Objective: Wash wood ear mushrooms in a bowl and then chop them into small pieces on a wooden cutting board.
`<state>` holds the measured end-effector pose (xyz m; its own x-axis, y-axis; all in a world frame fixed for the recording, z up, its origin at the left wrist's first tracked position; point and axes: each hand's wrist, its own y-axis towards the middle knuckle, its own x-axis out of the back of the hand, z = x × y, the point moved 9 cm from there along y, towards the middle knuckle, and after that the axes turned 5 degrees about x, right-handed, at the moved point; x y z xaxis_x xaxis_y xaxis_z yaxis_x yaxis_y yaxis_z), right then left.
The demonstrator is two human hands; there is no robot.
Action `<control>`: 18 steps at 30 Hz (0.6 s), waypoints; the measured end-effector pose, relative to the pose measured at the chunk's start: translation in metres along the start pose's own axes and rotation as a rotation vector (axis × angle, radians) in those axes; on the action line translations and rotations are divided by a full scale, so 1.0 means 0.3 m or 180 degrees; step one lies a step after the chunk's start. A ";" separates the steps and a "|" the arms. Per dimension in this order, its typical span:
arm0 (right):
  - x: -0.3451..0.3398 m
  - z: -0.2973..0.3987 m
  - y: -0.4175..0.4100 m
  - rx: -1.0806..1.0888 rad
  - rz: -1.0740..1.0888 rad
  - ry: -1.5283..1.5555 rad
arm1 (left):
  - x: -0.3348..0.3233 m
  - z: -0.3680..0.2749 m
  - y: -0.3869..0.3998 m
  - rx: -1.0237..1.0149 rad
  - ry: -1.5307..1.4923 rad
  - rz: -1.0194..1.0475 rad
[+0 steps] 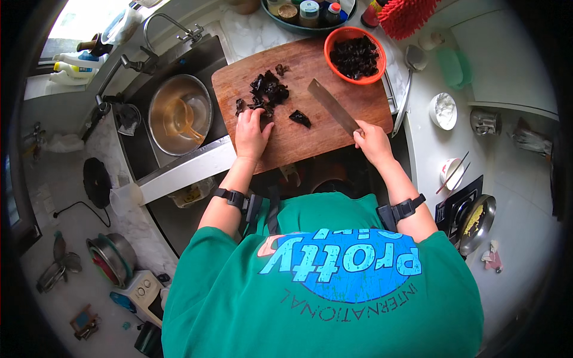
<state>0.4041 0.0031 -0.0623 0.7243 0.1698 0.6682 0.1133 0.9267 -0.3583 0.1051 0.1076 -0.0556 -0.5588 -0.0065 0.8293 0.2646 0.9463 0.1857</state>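
A wooden cutting board lies before me. My right hand grips the handle of a Chinese cleaver, whose blade lies low over the board and points away to the left. Near the board's left side, my left hand touches the near edge of a loose pile of dark wood ear fungus. Whether its fingertips pinch a piece is hidden. A single piece of the fungus rests apart, between the pile and the blade. More dark fungus fills an orange plastic basket on the board's far right corner.
Left of the board is a sink holding a steel bowl with an amber strainer-like utensil. A tray of jars stands behind. To the right are a spatula, a white bowl and a frying pan with yellow food.
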 end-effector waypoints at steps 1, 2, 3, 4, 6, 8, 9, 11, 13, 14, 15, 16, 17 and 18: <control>-0.003 0.001 0.003 -0.0006 0.0006 0.0011 | -0.003 0.015 -0.002 0.0071 -0.0059 -0.0018; -0.003 0.001 0.006 -0.0016 0.0008 0.0017 | -0.010 0.022 0.003 0.0075 -0.0059 -0.0015; -0.002 0.003 0.009 -0.0017 0.0013 0.0016 | -0.018 0.040 0.008 0.0154 -0.0099 -0.0015; 0.000 0.009 0.012 0.0031 0.0023 0.0036 | -0.023 0.056 0.008 0.0236 -0.0139 -0.0017; 0.000 0.014 0.019 0.0071 0.0035 0.0057 | -0.013 0.045 0.015 0.0193 -0.0162 -0.0011; -0.001 0.017 0.024 0.0092 0.0046 0.0079 | -0.003 0.027 0.019 0.0150 -0.0186 -0.0010; -0.003 0.015 0.027 0.0088 0.0048 0.0076 | 0.015 -0.003 0.015 -0.0025 -0.0331 -0.0165; -0.009 0.014 0.032 0.0139 0.0028 0.0119 | 0.028 -0.049 0.012 -0.0197 -0.0481 -0.0318; -0.016 0.005 0.030 0.0100 0.0031 0.0156 | 0.003 -0.113 0.008 -0.0491 -0.0820 -0.0174; -0.020 0.004 0.031 0.0076 0.0039 0.0198 | -0.010 -0.129 0.010 -0.0486 -0.0823 -0.0177; -0.022 0.006 0.032 0.0074 0.0042 0.0192 | -0.030 -0.166 0.010 -0.0718 -0.0822 -0.0124; -0.024 0.010 0.032 0.0065 0.0042 0.0224 | -0.048 -0.197 0.011 -0.0951 -0.0821 -0.0071; -0.024 0.012 0.028 0.0052 0.0045 0.0249 | -0.077 -0.213 0.006 -0.1122 -0.0744 -0.0008; -0.025 0.012 0.026 0.0047 0.0053 0.0235 | -0.097 -0.212 0.003 -0.1110 -0.0755 -0.0010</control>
<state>0.3971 0.0103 -0.0678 0.7742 0.1606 0.6122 0.0911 0.9289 -0.3588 0.1716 0.0881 -0.0462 -0.7148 0.1039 0.6915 0.4899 0.7801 0.3893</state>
